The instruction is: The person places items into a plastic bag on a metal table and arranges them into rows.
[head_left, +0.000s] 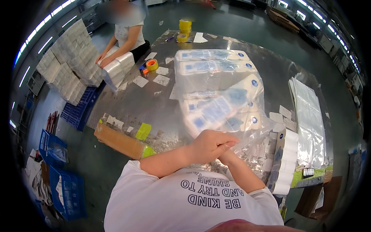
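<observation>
In front of me on the metal table lies a large clear plastic bag (247, 145) filled with several white packs of paper rolls (216, 79). One pack (210, 114) sits aslant across the others inside it. At the bag's near end my left hand (208, 145) is closed on gathered film. My right hand (228, 154) presses against it from the right, also closed on the film, its fingers partly hidden behind the left hand. Another pack of rolls (284, 160) stands apart by the near right edge, close to my right forearm.
A stack of flat clear bags (309, 120) lies at the right. Yellow tape rolls (185, 27) and an orange tape roll (152, 64) sit farther back. A co-worker (129, 33) handles a wrapped bundle (119, 65) at the left, near stacked bundles on a blue pallet (83, 106).
</observation>
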`<state>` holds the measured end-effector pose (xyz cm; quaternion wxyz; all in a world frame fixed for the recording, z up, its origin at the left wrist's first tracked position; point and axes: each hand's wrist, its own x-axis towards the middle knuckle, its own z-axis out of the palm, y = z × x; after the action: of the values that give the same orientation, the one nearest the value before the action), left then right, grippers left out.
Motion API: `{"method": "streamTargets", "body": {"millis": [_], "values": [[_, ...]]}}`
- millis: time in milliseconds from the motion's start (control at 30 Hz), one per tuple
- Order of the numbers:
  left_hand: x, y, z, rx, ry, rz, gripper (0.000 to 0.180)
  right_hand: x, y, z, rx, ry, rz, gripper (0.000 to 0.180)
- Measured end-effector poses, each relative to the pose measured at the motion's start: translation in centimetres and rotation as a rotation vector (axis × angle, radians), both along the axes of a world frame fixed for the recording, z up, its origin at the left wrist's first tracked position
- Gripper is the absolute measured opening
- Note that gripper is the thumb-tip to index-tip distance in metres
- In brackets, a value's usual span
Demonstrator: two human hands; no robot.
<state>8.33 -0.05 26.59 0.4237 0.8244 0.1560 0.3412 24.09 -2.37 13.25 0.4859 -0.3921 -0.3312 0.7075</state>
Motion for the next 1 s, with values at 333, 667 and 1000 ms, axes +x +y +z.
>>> {"method": "streamTargets", "body": {"millis": [333,667,1000], "values": [[0.2,-1.5,-3.8,-0.033,0.196,-0.144,0.028,3.4,12.7,-1.3,0.621,-0.896,-0.191,0.063],[0.0,1.9,-9.3,-0.211,0.445,0.058,0.025,9.4,-2.3,-1.5,0.525,-1.515,-0.11,0.041],[1.1,9.2,-14.9,0.015,0.357,0.416,0.022,31.7,-23.2,-5.7,-0.543,-1.635,-0.979,0.053]]}}
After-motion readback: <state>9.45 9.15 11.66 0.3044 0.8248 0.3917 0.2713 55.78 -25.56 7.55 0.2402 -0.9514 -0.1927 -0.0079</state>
